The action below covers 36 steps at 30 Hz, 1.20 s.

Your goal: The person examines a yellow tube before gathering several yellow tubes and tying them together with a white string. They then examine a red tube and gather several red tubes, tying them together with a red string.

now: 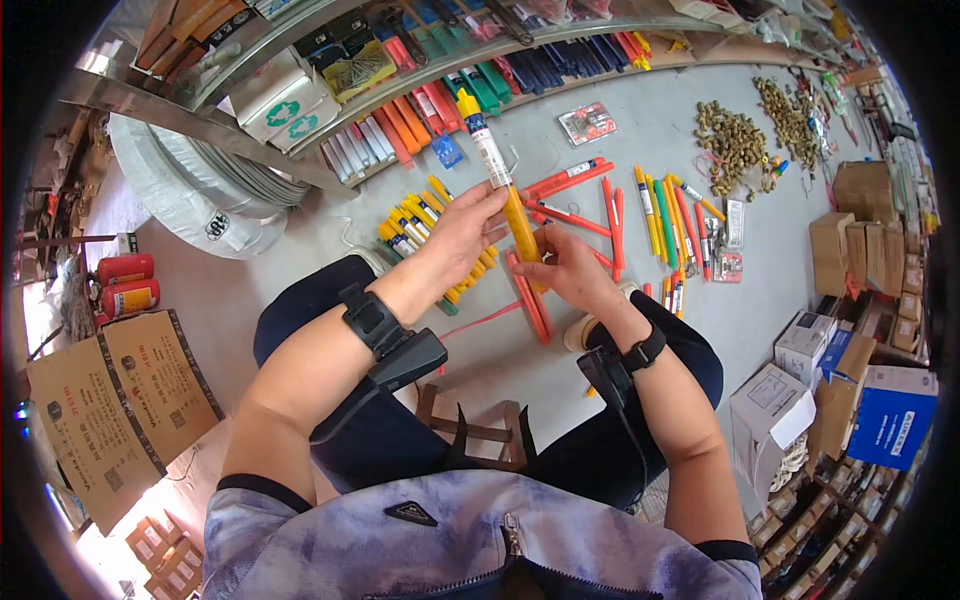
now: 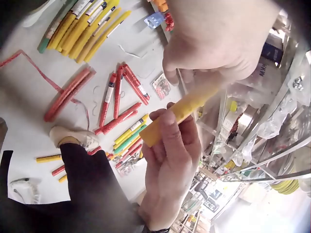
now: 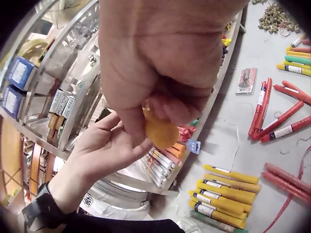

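Both hands hold a long yellow tube [image 1: 520, 228] with a white and blue label, raised over the floor in front of the body. The left hand [image 1: 462, 232] grips it near the middle, just below the label. Closer to the body, the right hand [image 1: 575, 268] pinches its lower end between thumb and fingers. This lower end is plain yellow beside the right thumb [image 2: 170, 128] in the left wrist view. Seen from the right wrist, the left hand [image 3: 99, 148] lies behind the tube's round end [image 3: 163, 132], and the right hand [image 3: 160, 63] hides much of it.
Yellow tubes [image 1: 410, 225] lie in a row on the left, and red tubes [image 1: 612, 220] lie right of the hands. Beyond are mixed coloured tubes [image 1: 665, 215] and brass fittings [image 1: 730, 145]. A metal shelf [image 1: 420, 80] runs across the front; cardboard boxes [image 1: 770, 405] stand at right.
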{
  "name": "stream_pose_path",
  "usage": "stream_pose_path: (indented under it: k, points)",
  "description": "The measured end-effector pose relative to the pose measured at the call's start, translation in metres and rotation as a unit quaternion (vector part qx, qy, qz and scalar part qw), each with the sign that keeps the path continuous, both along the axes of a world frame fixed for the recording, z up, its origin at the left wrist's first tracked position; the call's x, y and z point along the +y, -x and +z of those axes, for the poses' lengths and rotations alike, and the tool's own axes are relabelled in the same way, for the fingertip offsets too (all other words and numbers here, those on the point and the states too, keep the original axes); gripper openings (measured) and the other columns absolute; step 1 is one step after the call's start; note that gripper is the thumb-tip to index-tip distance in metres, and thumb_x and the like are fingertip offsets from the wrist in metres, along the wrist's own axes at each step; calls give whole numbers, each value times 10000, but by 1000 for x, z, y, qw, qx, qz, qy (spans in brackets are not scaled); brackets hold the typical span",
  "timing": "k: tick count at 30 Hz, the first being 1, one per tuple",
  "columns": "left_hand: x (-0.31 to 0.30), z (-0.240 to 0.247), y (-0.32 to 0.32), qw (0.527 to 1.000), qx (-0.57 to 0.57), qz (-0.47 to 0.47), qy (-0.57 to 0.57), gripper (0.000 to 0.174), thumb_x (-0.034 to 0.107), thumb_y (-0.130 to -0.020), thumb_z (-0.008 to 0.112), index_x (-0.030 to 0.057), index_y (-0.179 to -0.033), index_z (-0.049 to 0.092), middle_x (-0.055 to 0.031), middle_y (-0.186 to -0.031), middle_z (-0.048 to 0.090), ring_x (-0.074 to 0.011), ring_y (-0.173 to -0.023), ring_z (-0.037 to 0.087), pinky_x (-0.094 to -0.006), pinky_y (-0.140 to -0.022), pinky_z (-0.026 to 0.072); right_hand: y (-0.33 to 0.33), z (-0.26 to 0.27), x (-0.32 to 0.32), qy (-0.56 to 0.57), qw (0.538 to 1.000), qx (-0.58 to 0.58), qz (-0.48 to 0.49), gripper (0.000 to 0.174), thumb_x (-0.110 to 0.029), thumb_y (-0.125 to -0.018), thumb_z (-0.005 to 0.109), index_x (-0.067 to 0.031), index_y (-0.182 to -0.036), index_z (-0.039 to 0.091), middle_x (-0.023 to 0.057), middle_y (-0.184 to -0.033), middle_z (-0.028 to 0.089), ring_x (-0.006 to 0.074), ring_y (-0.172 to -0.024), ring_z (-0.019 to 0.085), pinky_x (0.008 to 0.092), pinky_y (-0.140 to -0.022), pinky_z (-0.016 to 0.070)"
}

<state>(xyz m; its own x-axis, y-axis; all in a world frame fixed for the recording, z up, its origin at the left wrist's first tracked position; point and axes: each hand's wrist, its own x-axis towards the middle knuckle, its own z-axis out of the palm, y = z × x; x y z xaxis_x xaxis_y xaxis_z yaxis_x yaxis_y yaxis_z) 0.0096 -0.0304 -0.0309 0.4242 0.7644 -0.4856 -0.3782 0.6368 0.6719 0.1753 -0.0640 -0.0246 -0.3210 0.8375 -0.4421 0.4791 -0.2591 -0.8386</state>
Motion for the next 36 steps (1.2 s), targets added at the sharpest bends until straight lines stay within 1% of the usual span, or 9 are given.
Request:
stream_pose_path:
  k: [16, 18, 22, 24, 27, 29, 30, 33, 36]
  points:
    - [-9, -9, -6, 1000, 12, -2, 23, 228, 268, -885, 427, 122, -1050, 486, 18, -1036, 527, -77, -908, 477, -246, -781, 368, 3, -10, -2, -34, 999, -24, 17, 358, -227, -775, 613, 20, -1012, 506, 57, -783, 551, 97, -701, 490, 245, -617, 410]
    - [-10, -8, -6, 998, 56, -8, -3, 235, 265, -858, 472, 96, -1017, 514, 1, -995, 537, -75, -851, 481, -233, -731, 379, 1, -20, -4, -47, 997, 59, -36, 314, -204, -738, 626, 26, -922, 517, 116, -726, 546, 179, -649, 513, 303, -595, 411]
    - [-23, -11, -10, 963, 251, -79, -61, 335, 232, -769, 556, 24, -1029, 523, -44, -877, 583, -85, -742, 524, -210, -639, 412, -8, -30, -3, -25, 1000, 9, -1, 292, -137, -774, 590, 22, -1001, 497, 68, -820, 546, 97, -718, 491, 250, -622, 408]
    - [-39, -26, -11, 959, 249, -108, -78, 335, 207, -769, 554, 15, -1041, 522, -55, -885, 593, -83, -775, 538, -206, -665, 419, -13, -42, -7, -49, 999, -14, -13, 262, -180, -739, 609, 21, -869, 503, 114, -693, 524, 182, -639, 504, 303, -598, 408]
    - [-56, -42, -6, 934, 261, -176, -169, 277, 158, -773, 547, -10, -993, 565, -97, -883, 617, -93, -819, 578, -221, -705, 448, -18, -65, -17, -55, 994, -89, 32, 250, -170, -736, 606, 12, -865, 493, 136, -680, 519, 226, -626, 514, 320, -589, 409]
    - [-62, -29, 6, 960, 153, -231, -35, 221, 174, -781, 545, -15, -872, 613, -89, -778, 630, -104, -702, 600, -232, -642, 468, -10, -78, -21, -64, 988, -130, 51, 261, -181, -737, 594, -14, -905, 487, 169, -715, 539, 297, -685, 550, 366, -599, 420]
    - [-65, -21, 10, 955, 170, -233, -63, 225, 206, -777, 565, -9, -753, 626, -63, -671, 626, -108, -596, 599, -231, -589, 471, -1, -85, -22, -36, 986, -155, 56, 283, -202, -734, 593, -23, -922, 481, 175, -743, 551, 323, -735, 551, 387, -618, 425]
    - [-63, 1, 25, 922, 209, -301, -130, 244, 229, -776, 579, 0, -702, 614, -38, -624, 617, -96, -557, 584, -224, -555, 454, 21, -129, -21, -16, 980, -182, 77, 342, -258, -728, 586, -43, -961, 459, 189, -796, 569, 353, -830, 553, 421, -679, 436]
    - [-61, 15, 40, 921, 226, -285, -136, 228, 212, -780, 575, 8, -680, 600, -24, -589, 598, -87, -537, 554, -239, -524, 426, 46, -192, -15, -185, 948, -236, 109, 314, -229, -730, 579, -33, -931, 438, 189, -800, 580, 359, -768, 566, 429, -647, 445]
